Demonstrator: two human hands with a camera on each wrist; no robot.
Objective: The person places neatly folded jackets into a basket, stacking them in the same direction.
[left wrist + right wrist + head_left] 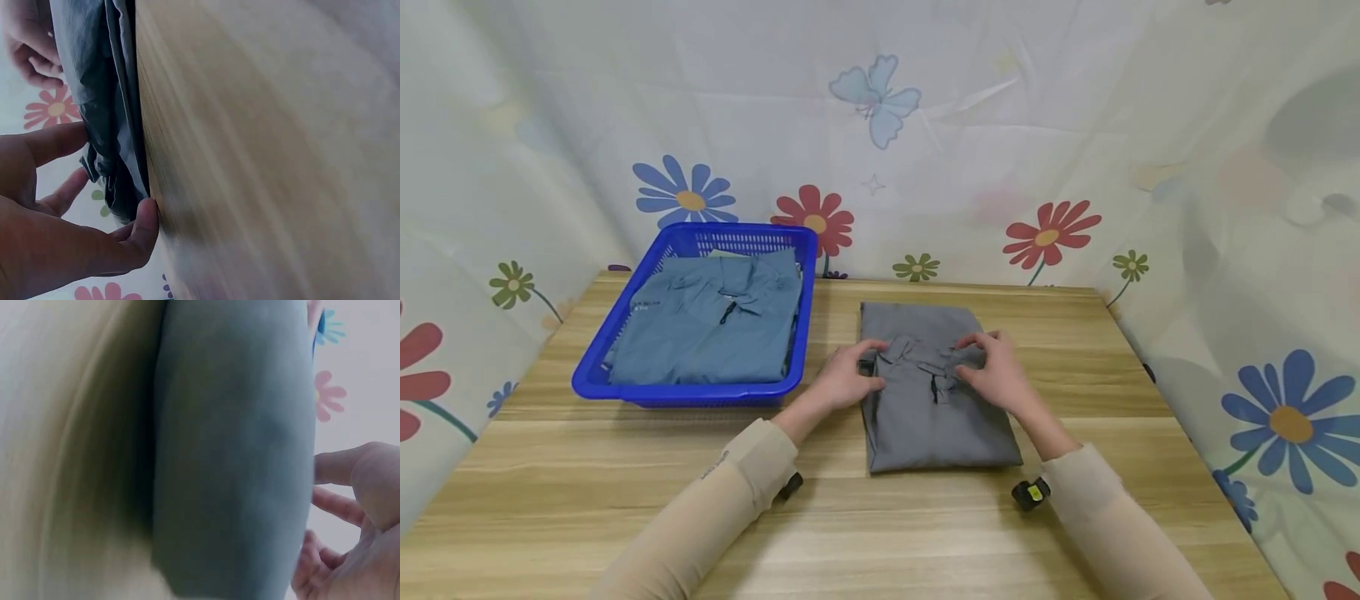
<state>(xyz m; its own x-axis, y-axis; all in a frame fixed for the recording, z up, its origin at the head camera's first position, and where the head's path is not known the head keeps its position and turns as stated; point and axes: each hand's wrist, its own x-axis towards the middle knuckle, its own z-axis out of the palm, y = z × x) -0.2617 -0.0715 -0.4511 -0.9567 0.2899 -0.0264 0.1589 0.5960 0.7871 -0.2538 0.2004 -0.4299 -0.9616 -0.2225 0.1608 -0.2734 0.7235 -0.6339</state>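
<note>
A folded grey shirt (940, 433) lies on the table, its collar facing up with a small black tab or zip pull below it. My left hand (842, 377) is at the shirt's left edge by the collar. In the left wrist view, its thumb (147, 222) is low by the edge and a finger (69, 139) touches the upper side, with space between them. On the collar's right side, my right hand (1000, 375) touches the cloth, thumb and forefinger apart. Its fingertips are partly hidden behind the shirt in the right wrist view.
A blue plastic basket (582, 379) stands on the table at the left, holding a folded blue shirt (707, 346) on other cloth. Flower-printed curtain (955, 192) surrounds the wooden table (925, 533) at the back and sides.
</note>
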